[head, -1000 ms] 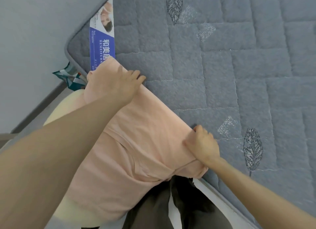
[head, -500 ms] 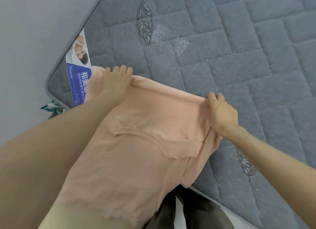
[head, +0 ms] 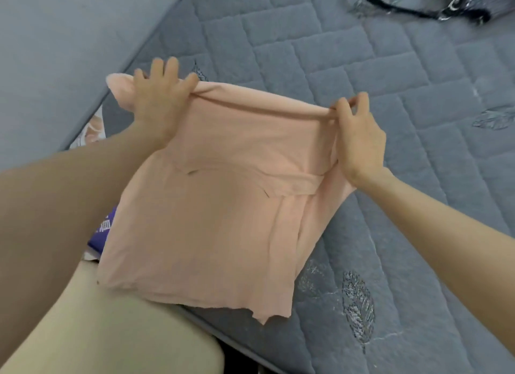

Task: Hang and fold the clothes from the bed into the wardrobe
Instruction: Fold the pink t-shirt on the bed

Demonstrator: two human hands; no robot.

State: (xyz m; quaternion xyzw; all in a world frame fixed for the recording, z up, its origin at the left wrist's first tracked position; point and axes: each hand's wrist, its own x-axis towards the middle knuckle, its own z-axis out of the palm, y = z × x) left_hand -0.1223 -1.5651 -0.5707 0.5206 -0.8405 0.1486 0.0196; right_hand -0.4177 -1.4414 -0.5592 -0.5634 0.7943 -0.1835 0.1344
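The peach shirt (head: 211, 220) is held up over the near corner of the bed (head: 390, 80). Its top edge is doubled into a fold and stretched taut, and its lower hem hangs past the bed's near edge. The left hand (head: 158, 94) grips the fold's left end with its fingers hooked over the cloth. The right hand (head: 359, 133) pinches the fold's right end between thumb and fingers. A purple label (head: 104, 228) shows at the bed's corner, partly behind the shirt. At the far side of the bed lies a black strap (head: 401, 9) beside some clear plastic.
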